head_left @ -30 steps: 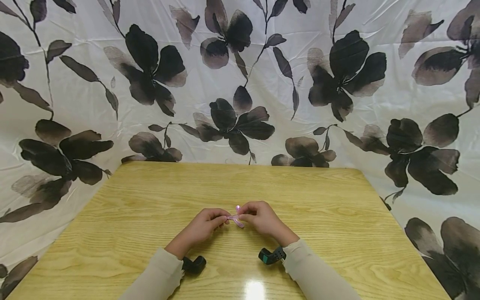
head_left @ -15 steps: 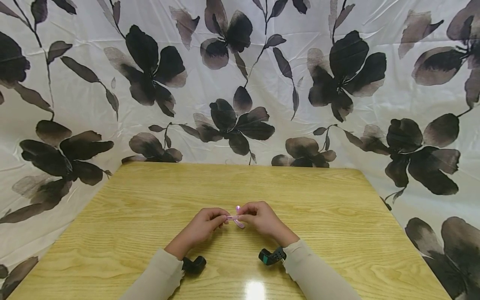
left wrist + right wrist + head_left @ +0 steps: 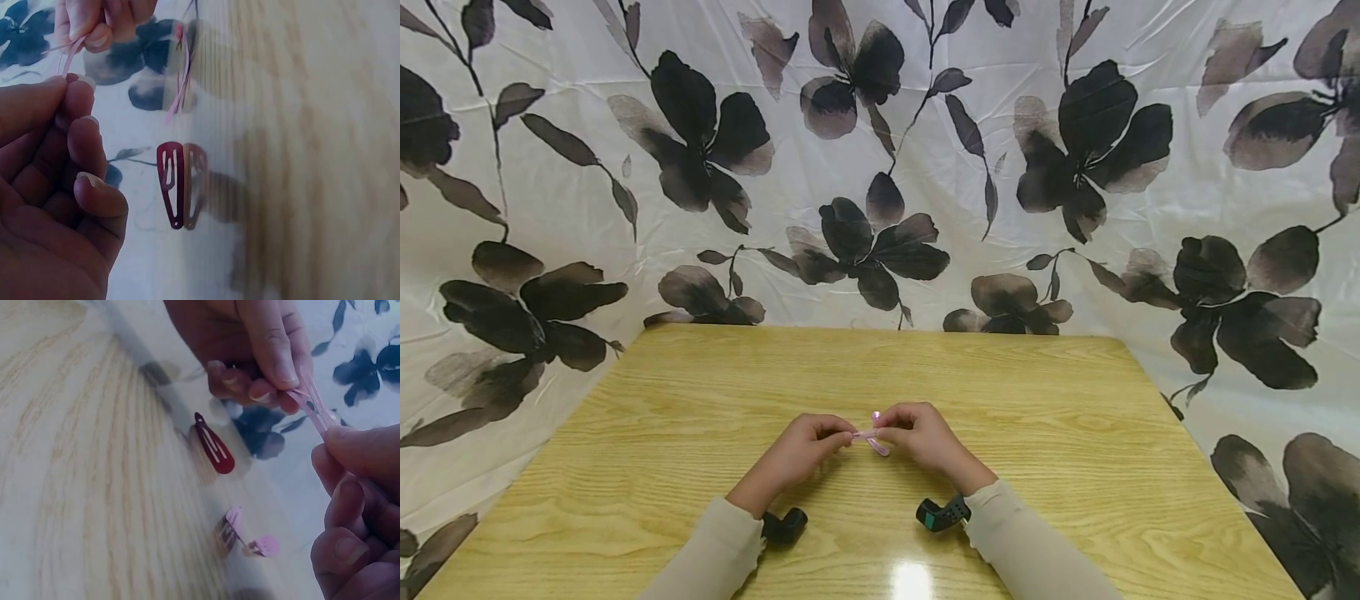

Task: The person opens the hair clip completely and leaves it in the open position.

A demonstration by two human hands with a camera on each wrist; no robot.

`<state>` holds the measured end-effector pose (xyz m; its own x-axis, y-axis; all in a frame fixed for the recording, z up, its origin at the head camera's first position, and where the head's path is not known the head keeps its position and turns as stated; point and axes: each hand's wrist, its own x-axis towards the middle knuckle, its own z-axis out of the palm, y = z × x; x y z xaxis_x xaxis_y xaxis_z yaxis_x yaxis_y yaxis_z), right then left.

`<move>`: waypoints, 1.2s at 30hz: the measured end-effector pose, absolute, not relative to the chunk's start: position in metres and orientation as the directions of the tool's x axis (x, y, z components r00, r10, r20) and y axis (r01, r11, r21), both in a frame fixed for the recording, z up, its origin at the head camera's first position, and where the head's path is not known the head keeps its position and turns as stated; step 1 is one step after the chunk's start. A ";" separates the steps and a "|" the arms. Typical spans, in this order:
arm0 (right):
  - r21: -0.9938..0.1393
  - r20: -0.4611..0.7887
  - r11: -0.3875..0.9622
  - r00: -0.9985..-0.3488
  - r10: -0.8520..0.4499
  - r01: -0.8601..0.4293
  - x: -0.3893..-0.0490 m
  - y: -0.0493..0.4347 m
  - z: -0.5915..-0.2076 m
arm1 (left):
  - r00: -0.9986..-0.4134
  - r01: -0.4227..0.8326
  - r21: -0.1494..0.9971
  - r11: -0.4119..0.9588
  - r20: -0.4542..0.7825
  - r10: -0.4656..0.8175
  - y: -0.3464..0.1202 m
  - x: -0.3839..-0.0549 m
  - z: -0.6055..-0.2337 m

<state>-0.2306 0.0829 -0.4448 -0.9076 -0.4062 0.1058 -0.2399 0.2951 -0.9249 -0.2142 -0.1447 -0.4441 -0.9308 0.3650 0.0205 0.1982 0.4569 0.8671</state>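
Note:
Above the middle of the table, a pink snap hair clip [image 3: 864,434] is stretched between both hands. The thumb and fingers of my left hand [image 3: 801,450] pinch one end of it. My right hand [image 3: 921,435] pinches the other end. In the right wrist view, the held clip [image 3: 314,403] shows its narrow strips standing apart near the left thumb. The remaining fingers of each hand are curled loosely. A dark red snap clip [image 3: 214,444] lies on the table, seen in both wrist views but not in the head view.
Small pink pieces, apparently clips [image 3: 262,545], lie on the wooden table [image 3: 880,367] near the hands; one pink piece [image 3: 878,447] shows just below the held clip. Black wrist devices [image 3: 785,527] sit under both forearms. A floral cloth [image 3: 865,167] hangs behind the table.
My left hand and wrist have shifted very slightly up and left. The right hand and the held clip look almost unmoved.

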 end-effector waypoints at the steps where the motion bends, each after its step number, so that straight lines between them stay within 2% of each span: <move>1: -0.928 0.110 0.285 -0.907 -0.406 -0.241 -0.230 0.082 -0.445 | -0.932 0.204 0.858 0.471 0.024 0.361 -0.145 -0.214 -0.443; 12: -0.940 0.090 0.265 -0.907 -0.411 -0.214 -0.234 0.075 -0.451 | -0.932 0.269 0.769 0.580 0.055 0.359 -0.151 -0.215 -0.439; 19: -0.943 0.075 0.259 -0.890 -0.449 -0.210 -0.235 0.069 -0.453 | -0.934 0.265 0.728 0.633 0.030 0.356 -0.156 -0.215 -0.437; 36: -0.796 0.141 0.470 -0.871 -0.471 -0.382 -0.234 0.055 -0.454 | -0.921 0.317 0.631 0.708 0.026 0.389 -0.162 -0.216 -0.436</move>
<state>-0.2340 0.0553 -0.4539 -0.8709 -0.4709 0.1406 -0.3825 0.4699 -0.7956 -0.2161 -0.1625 -0.4364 -0.9207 0.3894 0.0261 0.3172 0.7077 0.6313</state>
